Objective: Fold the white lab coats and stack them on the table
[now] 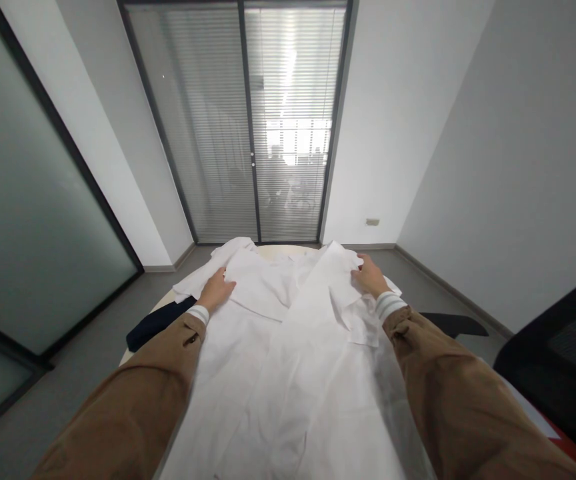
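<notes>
A white garment (278, 347), like a coat or shirt with a collar, lies spread over a round table (163, 303). My left hand (217, 289) rests flat on its far left part, fingers stretched toward the collar. My right hand (368, 275) is on the far right part, with its fingers curled over the edge of the white fabric there. Both arms wear brown sleeves with striped cuffs.
A dark blue cloth (155, 325) lies at the table's left edge, partly under the garment. A black office chair (563, 360) stands at the right. Glass doors with blinds (248, 127) close the far wall; a frosted glass partition (23, 220) runs along the left.
</notes>
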Demonstrator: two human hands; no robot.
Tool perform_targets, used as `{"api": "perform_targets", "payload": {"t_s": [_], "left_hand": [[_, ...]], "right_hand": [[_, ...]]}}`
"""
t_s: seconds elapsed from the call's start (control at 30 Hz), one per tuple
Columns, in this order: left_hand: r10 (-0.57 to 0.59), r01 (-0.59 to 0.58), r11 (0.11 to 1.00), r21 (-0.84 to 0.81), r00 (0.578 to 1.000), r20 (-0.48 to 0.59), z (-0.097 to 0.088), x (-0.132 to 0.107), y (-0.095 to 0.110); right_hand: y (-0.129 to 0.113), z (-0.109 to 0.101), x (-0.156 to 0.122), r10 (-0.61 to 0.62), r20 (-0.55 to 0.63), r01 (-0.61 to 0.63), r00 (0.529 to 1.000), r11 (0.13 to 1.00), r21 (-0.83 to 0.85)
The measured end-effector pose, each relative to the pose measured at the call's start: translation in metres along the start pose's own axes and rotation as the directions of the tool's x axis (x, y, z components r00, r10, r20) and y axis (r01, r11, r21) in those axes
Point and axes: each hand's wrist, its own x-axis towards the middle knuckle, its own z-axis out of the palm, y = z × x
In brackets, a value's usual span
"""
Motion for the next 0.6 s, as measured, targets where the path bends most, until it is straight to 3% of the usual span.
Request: {"api": "perform_targets", "payload": {"t_s": [0.13,0.17,0.23,0.27,0.33,0.43,0.53,0.6], "left_hand": [[0.199,-0.14,0.962,0.235,0.948,-0.249,0.001,-0.027,0.026],[0.24,-0.182,0.948,0.261,0.948,-0.209,0.002,-0.036,0.035],[0.205,-0.211,0.949,0.235,0.977,0.053,0.005,-0.057,0.052],[0.151,-0.202,0.955,0.216,0.962,0.229,0.007,-0.069,0.059],[0.094,-0.208,0.959,0.192,0.874,0.477,0.012,-0.093,0.07],[0.135,-0.27,0.951,0.148,0.798,0.588,0.021,-0.126,0.075],[0.217,-0.361,0.928,0.091,0.724,0.655,0.026,-0.146,0.075],[0.25,-0.368,0.929,0.041,0.706,0.662,0.026,-0.152,0.072]], "right_hand": [[-0.001,-0.005,-0.01,0.006,0.084,-0.002,0.996,0.999,-0.05],[-0.001,-0.008,-0.012,0.017,0.108,-0.009,0.994,0.997,-0.077],[-0.002,-0.016,-0.017,0.048,0.174,-0.022,0.984,0.989,-0.145],[-0.002,-0.022,-0.019,0.065,0.224,-0.026,0.972,0.985,-0.172],[-0.002,-0.033,-0.023,0.085,0.351,-0.021,0.932,0.983,-0.183],[0.001,-0.049,-0.031,0.058,0.481,0.002,0.875,0.992,-0.124],[0.009,-0.061,-0.041,-0.023,0.508,0.047,0.861,0.998,-0.034],[0.015,-0.066,-0.049,-0.102,0.525,0.084,0.845,0.995,0.058]]}}
